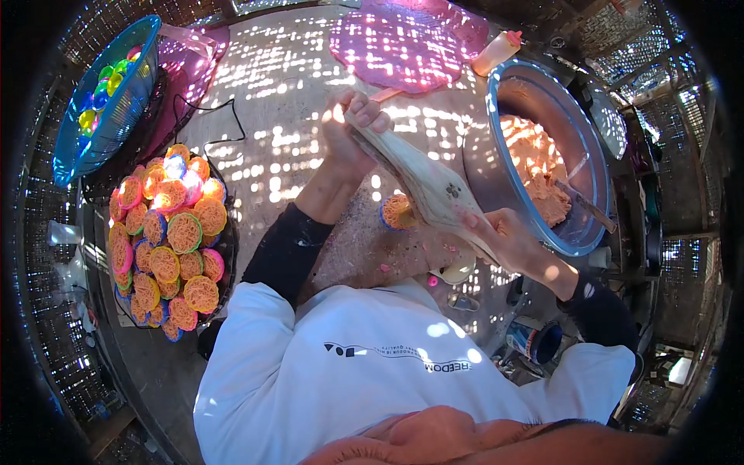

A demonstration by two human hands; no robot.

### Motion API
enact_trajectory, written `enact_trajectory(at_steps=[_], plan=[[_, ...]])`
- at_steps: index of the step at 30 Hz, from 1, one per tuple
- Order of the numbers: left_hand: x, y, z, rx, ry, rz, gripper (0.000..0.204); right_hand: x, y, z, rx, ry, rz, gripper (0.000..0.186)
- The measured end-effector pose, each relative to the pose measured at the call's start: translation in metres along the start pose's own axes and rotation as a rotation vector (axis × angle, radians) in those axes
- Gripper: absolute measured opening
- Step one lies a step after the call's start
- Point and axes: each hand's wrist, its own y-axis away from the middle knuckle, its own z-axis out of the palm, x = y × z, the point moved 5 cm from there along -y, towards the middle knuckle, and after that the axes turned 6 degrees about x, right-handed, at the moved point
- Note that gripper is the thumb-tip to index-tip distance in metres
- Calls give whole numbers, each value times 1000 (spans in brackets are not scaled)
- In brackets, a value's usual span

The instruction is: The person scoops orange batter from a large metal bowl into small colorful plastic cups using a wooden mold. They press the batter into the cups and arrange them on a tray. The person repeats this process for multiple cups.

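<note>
Both my hands hold a long, pale wooden hand press (434, 182), slanted from upper left to lower right over the table. My left hand (356, 120) has its fingers wrapped round the far left end. My right hand (504, 239) grips the near right end, thumb on top. Just below the press lies a small blue-rimmed round mat (385, 220) bearing orange noodle strands (397, 209), partly hidden by the wood. On the left, a large heap of orange noodle rounds (185, 232) sits on mats with pink, green, yellow and blue rims.
A metal basin (494, 116) at right holds orange dough (535, 163) and a stick-like utensil (587, 206). A squeeze bottle (496, 53) stands beside a pink sheet (395, 46). At far left is a blue basket (116, 143) of coloured round things. A blue can (535, 341) sits low right.
</note>
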Motion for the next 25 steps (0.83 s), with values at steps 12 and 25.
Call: enact_trajectory(at_steps=[12,25], plan=[[-2,14,55,65,-502,-36,56,29,-3,2,68,-308,-198,55],[-63,86,11,364,-1061,-516,53,57,-19,13,109,-516,-331,43]])
